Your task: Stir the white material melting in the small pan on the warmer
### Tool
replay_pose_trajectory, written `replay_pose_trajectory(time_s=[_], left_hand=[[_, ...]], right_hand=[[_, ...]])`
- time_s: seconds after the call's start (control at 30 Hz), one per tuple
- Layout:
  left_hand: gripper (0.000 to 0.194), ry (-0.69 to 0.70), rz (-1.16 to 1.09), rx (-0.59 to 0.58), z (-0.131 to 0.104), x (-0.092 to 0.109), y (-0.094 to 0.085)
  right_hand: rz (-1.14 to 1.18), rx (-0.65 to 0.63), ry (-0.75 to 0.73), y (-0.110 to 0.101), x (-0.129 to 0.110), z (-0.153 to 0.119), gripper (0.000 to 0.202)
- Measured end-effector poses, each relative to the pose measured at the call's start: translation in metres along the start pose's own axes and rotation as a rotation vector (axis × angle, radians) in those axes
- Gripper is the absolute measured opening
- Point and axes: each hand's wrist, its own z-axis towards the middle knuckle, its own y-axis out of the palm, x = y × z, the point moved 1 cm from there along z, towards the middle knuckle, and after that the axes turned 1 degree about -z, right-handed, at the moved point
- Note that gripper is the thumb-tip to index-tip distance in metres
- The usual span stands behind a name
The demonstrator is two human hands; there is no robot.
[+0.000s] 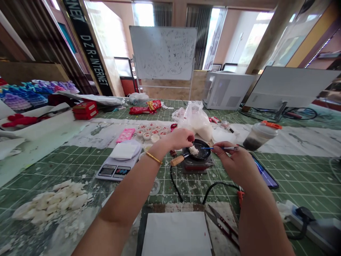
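Observation:
A small black frying pan (204,155) with a wooden handle (177,160) sits on a small hot plate (195,168). Inside it, toward the left, lies a whitish lump (193,150). My left hand (183,138) hovers over the pan's left rim, its fingers curled together just above the lump; whether they pinch anything is hidden. From the right, my right hand (226,153) grips a thin blue stick-like tool (207,148), whose tip reaches into the pan. A gold bangle circles my left wrist.
Left of the pan stands a kitchen scale (119,160); small filled cups (155,138) cluster behind. White chunks (58,199) lie at front left. Scissors (222,225), a phone (263,172), a shaker bottle (259,135) and a power strip (314,227) are to the right. A cord (218,184) crosses the mat.

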Motion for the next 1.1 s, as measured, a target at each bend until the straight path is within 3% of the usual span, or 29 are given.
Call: replay_pose_trajectory(time_s=[0.1, 0.23, 0.37, 0.47, 0.57, 0.73, 0.87, 1.1], left_hand=[[0.013, -0.007, -0.049, 0.114, -0.015, -0.002, -0.001], [0.019, -0.073, -0.124, 0.277, -0.052, -0.003, -0.019], [0.022, -0.104, -0.152, 0.351, -0.089, 0.0, -0.031], [0.021, -0.073, -0.17, 0.331, -0.112, 0.004, -0.033], [0.023, -0.062, -0.173, 0.207, -0.131, 0.01, -0.032], [0.03, -0.239, -0.181, 0.12, -0.16, 0.016, -0.028], [0.031, -0.309, -0.187, 0.103, -0.173, 0.017, -0.019], [0.027, -0.368, -0.28, 0.044, -0.179, 0.024, -0.001]], right_hand=[[0.009, -0.015, 0.04, 0.009, 0.003, 0.005, 0.029], [0.113, -0.061, 0.073, 0.021, -0.004, 0.012, 0.031], [-0.02, -0.048, 0.073, 0.017, -0.011, 0.013, 0.03], [-0.017, 0.04, 0.086, 0.01, -0.008, 0.01, 0.031], [-0.032, 0.073, 0.039, 0.007, 0.002, 0.002, 0.027], [0.108, 0.268, 0.093, 0.006, 0.023, -0.022, 0.028], [0.268, 0.166, 0.127, 0.01, 0.029, -0.033, 0.028], [0.474, 0.049, 0.292, 0.027, 0.05, -0.029, 0.035]])
